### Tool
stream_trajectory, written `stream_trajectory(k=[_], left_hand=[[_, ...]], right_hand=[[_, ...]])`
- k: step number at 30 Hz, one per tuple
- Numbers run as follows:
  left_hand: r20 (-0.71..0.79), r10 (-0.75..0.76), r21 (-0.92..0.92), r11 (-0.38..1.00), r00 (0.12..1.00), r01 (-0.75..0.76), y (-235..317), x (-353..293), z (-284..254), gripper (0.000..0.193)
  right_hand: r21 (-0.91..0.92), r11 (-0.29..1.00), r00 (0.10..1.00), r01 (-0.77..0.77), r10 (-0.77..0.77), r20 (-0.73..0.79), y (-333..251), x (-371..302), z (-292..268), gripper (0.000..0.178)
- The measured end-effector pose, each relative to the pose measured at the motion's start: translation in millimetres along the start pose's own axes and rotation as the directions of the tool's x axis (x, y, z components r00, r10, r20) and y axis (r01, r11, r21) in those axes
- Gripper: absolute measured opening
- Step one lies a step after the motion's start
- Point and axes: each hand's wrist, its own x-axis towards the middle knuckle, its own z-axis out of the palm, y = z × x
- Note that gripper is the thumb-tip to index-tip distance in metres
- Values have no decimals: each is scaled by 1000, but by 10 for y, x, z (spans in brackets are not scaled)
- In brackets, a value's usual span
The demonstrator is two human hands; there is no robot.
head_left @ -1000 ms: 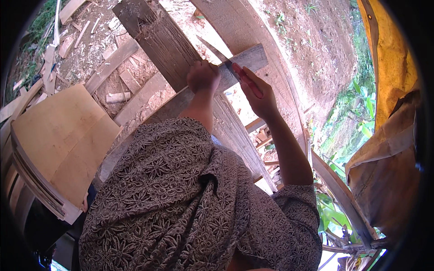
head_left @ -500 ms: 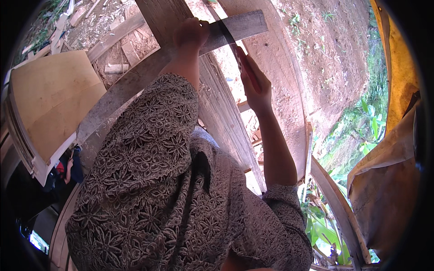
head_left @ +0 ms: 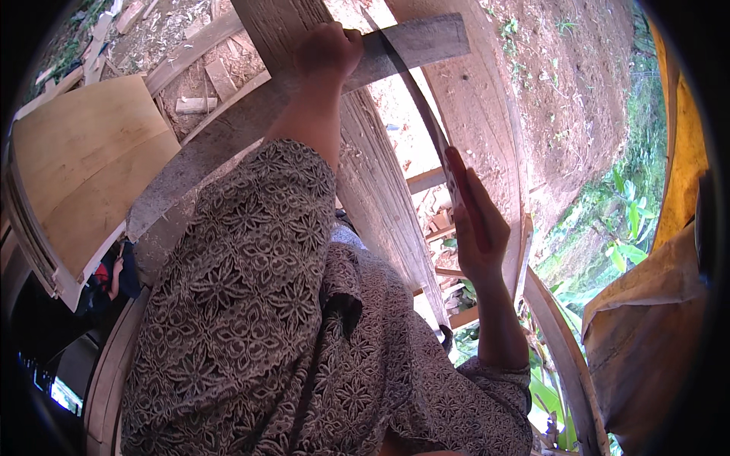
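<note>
While the left hand (head_left: 327, 53) clasps a board (head_left: 422, 44), the right hand (head_left: 484, 234) grips a blurrily marked saw (head_left: 436, 131).

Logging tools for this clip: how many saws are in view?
1: the red-handled saw in the right hand, blade crossing the grey board near the left hand. Others may be hidden.

Rough wooden planks (head_left: 384, 197) with a long grey board (head_left: 255, 114) across.

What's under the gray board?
A weathered plank emerges either side of the gray board; another plank, beneath its right end. Parts covered by the board and left hand are hidden.
</note>
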Motion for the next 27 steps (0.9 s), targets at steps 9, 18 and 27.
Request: stream_trajectory(k=[9, 18, 27], left_hand=[[114, -22, -24, 999, 993, 25, 141, -16, -12, 46], [-80, 33, -62, 997, 996, -38, 5, 147, 200, 40], [0, -4, -18, 1000, 1000, 4, -44, 19, 12, 45]], right_hand=[[-63, 988, 984, -142, 134, -122, 979, 2312, 824, 45], [-148, 983, 988, -107, 88, -129, 252, -192, 19, 51], [-64, 990, 992, -128, 126, -25, 488, 138, 115, 46]])
